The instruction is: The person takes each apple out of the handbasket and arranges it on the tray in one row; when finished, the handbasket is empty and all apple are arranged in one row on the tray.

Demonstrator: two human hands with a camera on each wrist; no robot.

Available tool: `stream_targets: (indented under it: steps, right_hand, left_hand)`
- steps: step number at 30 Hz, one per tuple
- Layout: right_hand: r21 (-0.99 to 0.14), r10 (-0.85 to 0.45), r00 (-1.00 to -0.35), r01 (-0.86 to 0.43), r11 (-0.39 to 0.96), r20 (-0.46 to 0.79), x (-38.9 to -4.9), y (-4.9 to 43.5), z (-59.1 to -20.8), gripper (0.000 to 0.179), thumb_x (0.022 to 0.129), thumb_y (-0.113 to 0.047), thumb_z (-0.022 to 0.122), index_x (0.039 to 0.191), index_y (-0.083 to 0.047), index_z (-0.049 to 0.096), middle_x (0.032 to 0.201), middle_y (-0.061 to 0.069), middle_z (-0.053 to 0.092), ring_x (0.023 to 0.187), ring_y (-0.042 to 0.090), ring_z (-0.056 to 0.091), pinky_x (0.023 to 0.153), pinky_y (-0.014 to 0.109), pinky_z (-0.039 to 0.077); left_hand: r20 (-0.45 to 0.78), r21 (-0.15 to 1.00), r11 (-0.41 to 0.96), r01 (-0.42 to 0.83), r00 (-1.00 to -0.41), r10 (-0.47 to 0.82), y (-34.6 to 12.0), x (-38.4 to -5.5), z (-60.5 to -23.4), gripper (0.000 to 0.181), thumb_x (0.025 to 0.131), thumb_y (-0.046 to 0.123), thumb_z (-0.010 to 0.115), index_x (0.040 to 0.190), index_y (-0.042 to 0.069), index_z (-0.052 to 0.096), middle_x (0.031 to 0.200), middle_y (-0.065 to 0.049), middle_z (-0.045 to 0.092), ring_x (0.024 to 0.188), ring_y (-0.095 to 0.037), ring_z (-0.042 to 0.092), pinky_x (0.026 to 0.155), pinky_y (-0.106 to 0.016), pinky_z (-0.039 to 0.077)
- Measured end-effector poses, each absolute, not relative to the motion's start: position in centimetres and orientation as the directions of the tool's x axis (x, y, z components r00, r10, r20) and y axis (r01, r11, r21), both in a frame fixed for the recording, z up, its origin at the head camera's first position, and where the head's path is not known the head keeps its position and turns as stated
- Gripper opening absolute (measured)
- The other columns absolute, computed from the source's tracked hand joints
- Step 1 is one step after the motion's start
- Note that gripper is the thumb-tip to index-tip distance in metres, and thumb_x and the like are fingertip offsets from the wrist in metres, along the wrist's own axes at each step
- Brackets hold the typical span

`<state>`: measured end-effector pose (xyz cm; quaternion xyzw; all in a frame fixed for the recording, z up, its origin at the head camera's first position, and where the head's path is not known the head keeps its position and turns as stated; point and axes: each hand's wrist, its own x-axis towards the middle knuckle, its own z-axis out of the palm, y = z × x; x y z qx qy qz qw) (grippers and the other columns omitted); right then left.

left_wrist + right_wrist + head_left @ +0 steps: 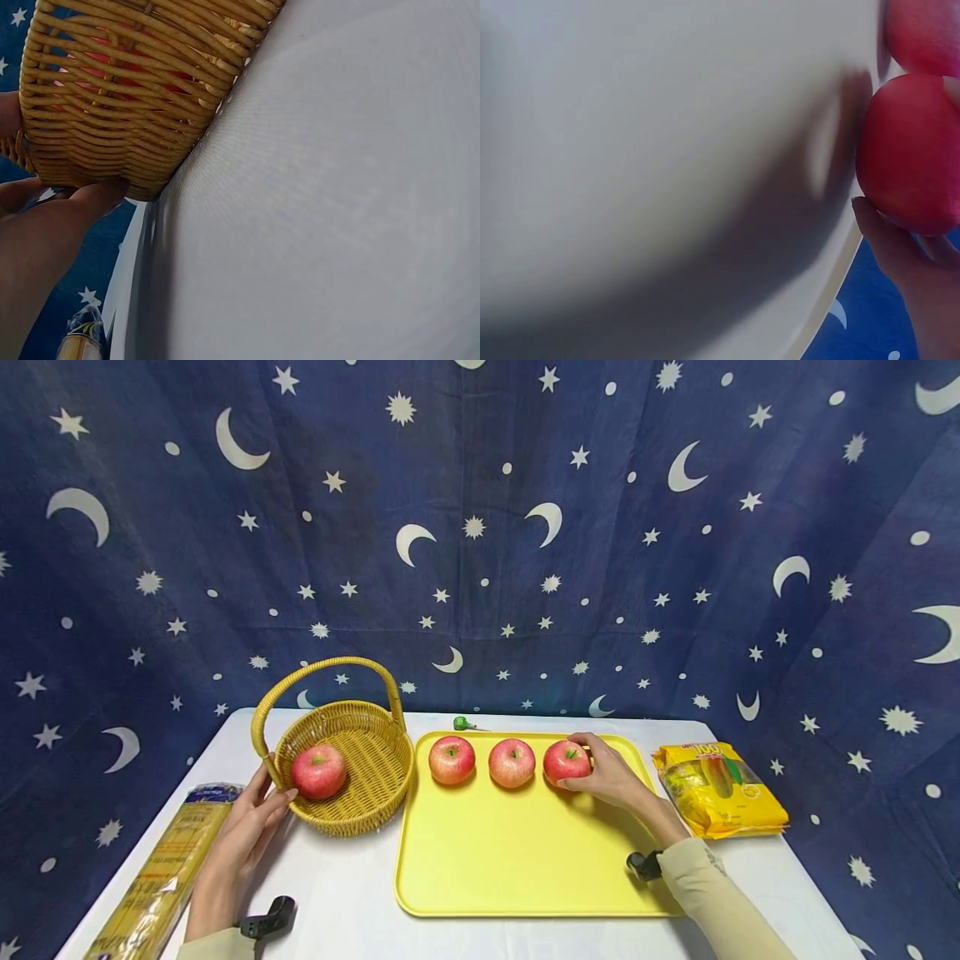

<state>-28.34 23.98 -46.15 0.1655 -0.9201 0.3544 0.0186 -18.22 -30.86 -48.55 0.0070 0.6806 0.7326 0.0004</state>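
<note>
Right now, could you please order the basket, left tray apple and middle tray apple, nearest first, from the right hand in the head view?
1. Middle tray apple, just left.
2. Left tray apple, farther left.
3. Basket, left beyond the tray.

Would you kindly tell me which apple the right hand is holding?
The rightmost apple on the yellow tray; the right hand grips only that one.

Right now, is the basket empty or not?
Not empty: the head view shows one apple inside the basket, toward its left side; bare weave shows beside it.
</note>
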Motion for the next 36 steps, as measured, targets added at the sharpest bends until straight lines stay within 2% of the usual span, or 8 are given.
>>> stream_targets:
  steps: [6,13,18,20,24,28,31,36]
  right_hand:
    - [-0.644,-0.304,-0.943,-0.318,0.696,0.137,-28.3,24.1,-46.4,0.078,0.075,-0.028,0.092,0.138,-0.001,0.053,0.130,0.021,0.061,0.111,0.035,0.061,0.097,0.052,0.054]
    - [-0.633,-0.317,-0.942,-0.312,0.708,0.110,-28.6,23.8,-45.8,0.086,0.075,-0.032,0.092,0.143,-0.001,0.050,0.136,0.022,0.059,0.116,0.037,0.060,0.099,0.053,0.054]
    - [-0.607,-0.336,-0.924,-0.375,0.701,0.182,-28.6,23.5,-44.9,0.083,0.076,-0.032,0.092,0.143,-0.002,0.052,0.141,0.022,0.056,0.121,0.042,0.058,0.101,0.058,0.052]
    - [-0.599,-0.331,-0.912,-0.408,0.689,0.242,-28.4,23.3,-44.5,0.078,0.077,-0.028,0.091,0.141,-0.002,0.055,0.139,0.022,0.058,0.122,0.044,0.058,0.101,0.059,0.052]
    - [-0.605,-0.296,-0.886,-0.461,0.649,0.358,-28.1,22.4,-43.6,0.067,0.078,-0.021,0.091,0.135,-0.002,0.060,0.132,0.021,0.062,0.120,0.042,0.059,0.099,0.060,0.053]
    - [-0.648,-0.285,-0.875,-0.481,0.591,0.391,-27.9,20.3,-42.7,0.061,0.079,-0.018,0.090,0.132,-0.006,0.062,0.129,0.016,0.063,0.118,0.038,0.060,0.096,0.058,0.056]
    - [-0.705,-0.299,-0.885,-0.466,0.534,0.358,-27.6,18.2,-42.2,0.057,0.083,-0.016,0.087,0.133,-0.007,0.062,0.131,0.015,0.063,0.119,0.038,0.062,0.097,0.057,0.056]
    - [-0.814,-0.315,-0.913,-0.383,0.437,0.260,-27.0,15.0,-41.2,0.054,0.086,-0.020,0.084,0.134,-0.012,0.063,0.136,0.012,0.063,0.122,0.035,0.063,0.104,0.054,0.053]
  left_hand:
    - [-0.009,0.998,-0.070,-0.009,-1.000,0.003,-30.8,-18.2,-48.5,0.089,0.105,0.009,0.054,0.165,0.013,-0.011,0.171,-0.023,-0.011,0.122,0.016,0.043,0.097,-0.004,0.042]
    - [-0.041,0.998,-0.050,-0.040,-0.999,-0.009,-31.2,-17.9,-48.4,0.089,0.105,0.010,0.055,0.165,0.016,-0.012,0.171,-0.019,-0.013,0.129,0.012,0.041,0.096,-0.002,0.041]
    - [-0.014,0.997,-0.077,-0.013,-1.000,-0.004,-31.2,-18.0,-48.5,0.088,0.105,0.008,0.054,0.165,0.013,-0.011,0.171,-0.022,-0.013,0.120,0.017,0.044,0.097,-0.003,0.041]
    - [-0.014,0.997,-0.076,-0.015,-1.000,0.004,-31.0,-18.1,-48.4,0.088,0.105,0.008,0.054,0.165,0.013,-0.011,0.171,-0.022,-0.012,0.130,0.010,0.040,0.097,-0.003,0.041]
    - [-0.028,0.997,-0.070,-0.029,-0.999,0.016,-30.6,-18.6,-48.4,0.089,0.105,0.009,0.054,0.165,0.015,-0.010,0.172,-0.019,-0.012,0.149,-0.012,0.024,0.099,-0.004,0.040]
    - [-0.041,0.997,-0.065,-0.041,-0.999,0.006,-30.5,-18.7,-48.4,0.089,0.105,0.010,0.055,0.165,0.016,-0.011,0.172,-0.017,-0.012,0.154,-0.023,0.017,0.098,-0.003,0.040]
    - [-0.040,0.997,-0.068,-0.040,-0.999,-0.001,-30.7,-18.5,-48.3,0.089,0.105,0.010,0.054,0.165,0.016,-0.010,0.172,-0.018,-0.011,0.152,-0.018,0.021,0.098,-0.003,0.040]
    - [-0.028,0.997,-0.074,-0.028,-1.000,0.002,-30.9,-18.2,-48.3,0.089,0.104,0.010,0.055,0.165,0.014,-0.010,0.171,-0.020,-0.011,0.132,0.006,0.038,0.097,-0.003,0.040]
